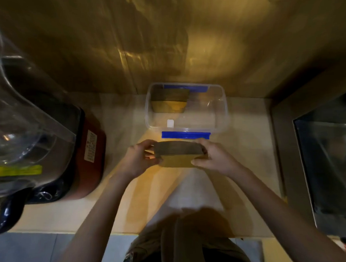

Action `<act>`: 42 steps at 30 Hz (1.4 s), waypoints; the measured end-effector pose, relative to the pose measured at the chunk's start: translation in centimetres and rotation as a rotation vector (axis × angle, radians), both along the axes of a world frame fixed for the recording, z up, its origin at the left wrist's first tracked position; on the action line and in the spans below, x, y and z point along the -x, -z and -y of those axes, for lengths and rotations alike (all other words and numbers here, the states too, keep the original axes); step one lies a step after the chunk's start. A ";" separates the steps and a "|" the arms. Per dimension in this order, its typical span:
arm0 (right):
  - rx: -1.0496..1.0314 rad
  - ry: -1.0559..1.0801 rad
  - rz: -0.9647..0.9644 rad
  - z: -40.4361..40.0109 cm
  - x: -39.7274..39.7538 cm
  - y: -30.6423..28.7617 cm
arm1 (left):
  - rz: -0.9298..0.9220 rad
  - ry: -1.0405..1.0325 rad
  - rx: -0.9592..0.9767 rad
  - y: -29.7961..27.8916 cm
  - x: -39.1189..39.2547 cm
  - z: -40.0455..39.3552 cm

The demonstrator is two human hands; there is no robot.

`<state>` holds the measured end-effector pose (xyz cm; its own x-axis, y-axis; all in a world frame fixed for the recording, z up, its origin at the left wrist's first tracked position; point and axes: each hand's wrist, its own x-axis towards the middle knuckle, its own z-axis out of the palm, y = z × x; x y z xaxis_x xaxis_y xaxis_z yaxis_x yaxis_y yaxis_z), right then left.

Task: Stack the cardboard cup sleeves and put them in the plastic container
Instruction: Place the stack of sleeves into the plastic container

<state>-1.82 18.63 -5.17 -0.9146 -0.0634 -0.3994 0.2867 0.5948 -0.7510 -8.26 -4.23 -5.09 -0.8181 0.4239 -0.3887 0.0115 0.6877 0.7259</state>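
Observation:
A stack of brown cardboard cup sleeves (178,154) is held between both hands just in front of the container. My left hand (138,158) grips its left end and my right hand (214,156) grips its right end. The clear plastic container (224,111) with blue clips stands open on the counter beyond the hands. Another stack of sleeves (170,101) stands inside it at the far left. A small white piece lies near its front wall.
A blender with a clear jug and red base (90,159) stands at the left. A steel sink (326,164) lies at the right. A brown wall rises right behind the container. The counter's front edge is near my body.

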 end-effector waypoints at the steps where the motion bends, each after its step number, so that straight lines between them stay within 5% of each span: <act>1: 0.005 -0.001 -0.014 -0.5 1.0 -0.8 | -0.010 0.008 -0.012 -0.9 1.1 -0.3; 9: 0.037 0.112 -0.156 -1.9 8.1 -3.0 | -0.184 0.051 -0.001 -4.4 8.2 -2.7; 22: -0.063 0.198 -0.126 -0.2 11.5 2.9 | -0.431 0.166 0.378 1.0 11.6 -4.8; 32: -0.057 0.298 0.029 0.7 13.4 3.4 | -0.373 0.119 0.434 3.1 12.7 -5.2; 38: 0.060 0.368 0.103 0.6 13.7 3.2 | -0.343 0.038 0.435 2.9 12.2 -5.0; 42: 0.309 0.615 0.154 0.9 14.0 2.7 | -0.312 0.014 0.409 2.8 12.1 -4.9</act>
